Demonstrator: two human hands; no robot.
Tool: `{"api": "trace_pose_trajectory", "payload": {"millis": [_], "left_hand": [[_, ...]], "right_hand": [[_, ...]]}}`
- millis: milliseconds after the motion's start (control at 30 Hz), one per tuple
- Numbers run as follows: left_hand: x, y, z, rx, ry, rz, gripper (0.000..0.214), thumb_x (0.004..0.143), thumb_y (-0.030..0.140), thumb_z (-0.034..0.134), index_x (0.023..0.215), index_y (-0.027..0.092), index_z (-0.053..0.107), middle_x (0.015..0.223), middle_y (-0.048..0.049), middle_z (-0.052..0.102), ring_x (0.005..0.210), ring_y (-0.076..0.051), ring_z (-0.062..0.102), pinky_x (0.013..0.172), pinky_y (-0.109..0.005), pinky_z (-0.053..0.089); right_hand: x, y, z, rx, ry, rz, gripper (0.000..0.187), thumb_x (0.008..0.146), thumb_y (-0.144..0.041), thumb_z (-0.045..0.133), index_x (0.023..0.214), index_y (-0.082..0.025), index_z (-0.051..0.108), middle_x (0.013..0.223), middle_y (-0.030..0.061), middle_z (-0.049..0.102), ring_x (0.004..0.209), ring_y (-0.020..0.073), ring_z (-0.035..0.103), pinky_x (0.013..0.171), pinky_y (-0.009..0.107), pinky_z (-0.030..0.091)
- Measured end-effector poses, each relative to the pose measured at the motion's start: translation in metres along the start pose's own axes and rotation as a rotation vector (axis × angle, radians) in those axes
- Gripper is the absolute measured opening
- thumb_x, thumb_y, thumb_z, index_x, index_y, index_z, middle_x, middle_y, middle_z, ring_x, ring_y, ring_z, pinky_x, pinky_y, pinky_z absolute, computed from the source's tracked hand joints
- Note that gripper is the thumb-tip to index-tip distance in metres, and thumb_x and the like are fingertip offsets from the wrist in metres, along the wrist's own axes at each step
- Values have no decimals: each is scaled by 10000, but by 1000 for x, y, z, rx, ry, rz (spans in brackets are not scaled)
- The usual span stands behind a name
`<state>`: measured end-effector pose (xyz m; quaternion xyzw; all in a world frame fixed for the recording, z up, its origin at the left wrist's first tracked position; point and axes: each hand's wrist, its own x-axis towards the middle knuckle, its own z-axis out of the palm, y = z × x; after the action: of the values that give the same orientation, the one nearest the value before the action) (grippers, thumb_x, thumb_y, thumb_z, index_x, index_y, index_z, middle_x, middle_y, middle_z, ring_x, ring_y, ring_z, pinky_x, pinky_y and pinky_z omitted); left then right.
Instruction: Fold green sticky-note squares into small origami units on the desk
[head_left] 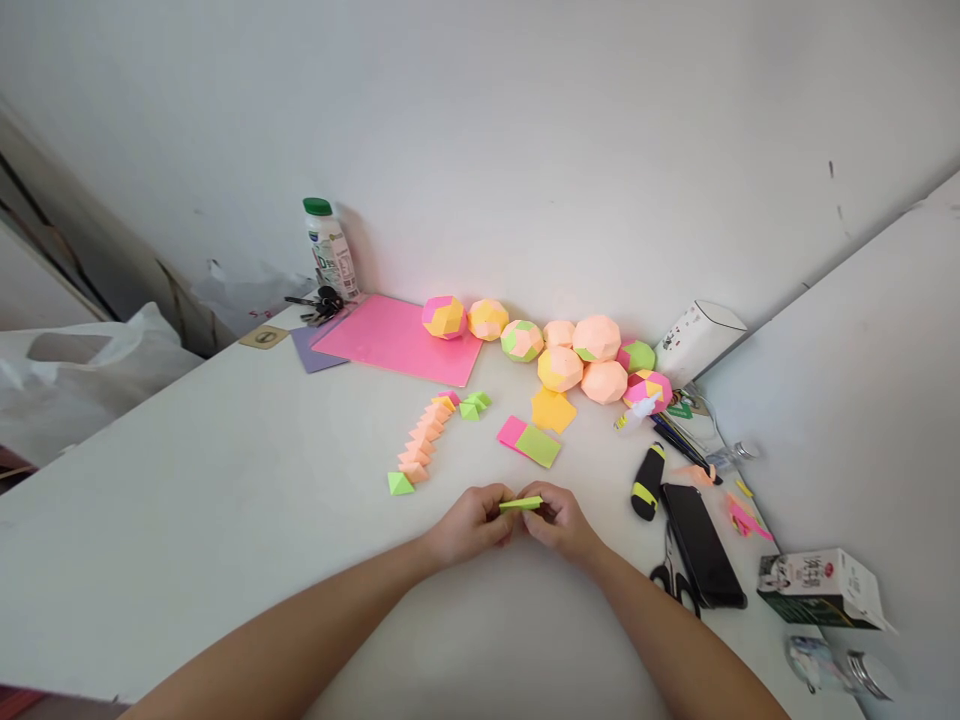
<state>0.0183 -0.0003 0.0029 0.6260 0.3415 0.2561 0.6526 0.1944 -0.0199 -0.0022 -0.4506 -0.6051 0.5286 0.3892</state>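
My left hand [471, 523] and my right hand [564, 522] meet over the white table [225, 480], fingers pinched on a small folded green paper [521, 503] held between them. Just beyond lies a curved row of folded orange paper units [424, 438] with a green unit [400, 484] at its near end. Pink and green square sheets [529, 440] and an orange sheet [553, 409] lie ahead of my hands. Several paper balls [559, 352] in orange, pink, yellow and green line the wall.
A large pink sheet [397, 338], keys [319, 303] and a green-capped bottle [331, 250] sit at the back left. To the right lie a black-yellow marker [647, 482], a dark phone [701, 543], scissors [671, 578], pens [682, 440], a white box [697, 342] and a carton [817, 590].
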Motion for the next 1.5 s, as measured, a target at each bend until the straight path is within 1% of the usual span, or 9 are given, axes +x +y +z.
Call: {"api": "trace_pose_trajectory", "payload": {"millis": [333, 467, 600, 700, 967, 1167, 1333, 1400, 1500], "left_hand": [[2, -1, -2, -30, 10, -55, 123, 779, 292, 502, 745, 174, 511, 510, 33, 535, 471, -100, 453, 488, -221, 348], [2, -2, -3, -79, 20, -68, 184, 796, 349, 507, 735, 177, 490, 509, 30, 541, 468, -102, 466, 487, -221, 355], [2, -2, -3, -72, 18, -49, 200, 807, 362, 504, 742, 173, 495, 507, 31, 538, 469, -99, 462, 486, -218, 358], [2, -1, -2, -53, 13, -47, 168, 806, 322, 499, 731, 172, 493, 511, 33, 535, 471, -93, 449, 482, -212, 346], [2, -3, -2, -27, 5, -37, 104, 779, 258, 506, 724, 170, 502, 519, 38, 537, 467, -87, 435, 471, -208, 334], [1, -1, -2, -198, 56, -40, 178, 812, 335, 511, 743, 182, 455, 560, 25, 565, 511, -103, 508, 507, -228, 401], [4, -2, 1, -357, 104, 5, 291, 764, 363, 616, 802, 210, 370, 747, -1, 605, 716, -148, 607, 512, -217, 428], [6, -5, 2, -385, 131, 6, 340, 755, 373, 628, 767, 220, 324, 671, 24, 593, 656, -139, 603, 493, -213, 421], [9, -8, 2, -405, 164, 10, 369, 765, 377, 612, 725, 225, 278, 563, 58, 563, 506, -101, 541, 465, -209, 401]], "right_hand": [[2, 9, -7, 201, 108, 20, 144, 691, -256, 623, 617, -171, 533, 643, -1, 534, 492, 103, 480, 459, 234, 390], [3, 10, -10, 309, 174, -18, 167, 754, -273, 573, 646, -179, 488, 716, 3, 539, 489, 98, 507, 452, 230, 383], [2, 6, -7, 178, 41, -3, 138, 790, -312, 579, 801, -181, 539, 671, -12, 514, 533, 104, 484, 496, 228, 385], [1, 4, -4, 57, -38, -6, 157, 796, -322, 587, 789, -166, 572, 654, -13, 490, 551, 101, 445, 512, 226, 368], [1, 7, -5, 65, 39, 52, 205, 765, -337, 610, 679, -155, 571, 597, -13, 510, 521, 96, 426, 483, 221, 342], [3, 9, -9, 196, 203, 75, 201, 741, -352, 614, 685, -169, 551, 542, -22, 521, 494, 111, 454, 482, 238, 368], [3, 6, -7, 132, 71, 46, 189, 780, -330, 589, 693, -166, 552, 594, -7, 554, 508, 105, 448, 481, 234, 354], [1, 6, -5, 91, 24, 32, 169, 791, -306, 572, 703, -163, 555, 619, 1, 565, 522, 105, 452, 486, 233, 354], [1, 7, -5, 83, 72, 19, 169, 773, -266, 569, 647, -170, 512, 592, -13, 523, 513, 103, 455, 485, 230, 365]]}}
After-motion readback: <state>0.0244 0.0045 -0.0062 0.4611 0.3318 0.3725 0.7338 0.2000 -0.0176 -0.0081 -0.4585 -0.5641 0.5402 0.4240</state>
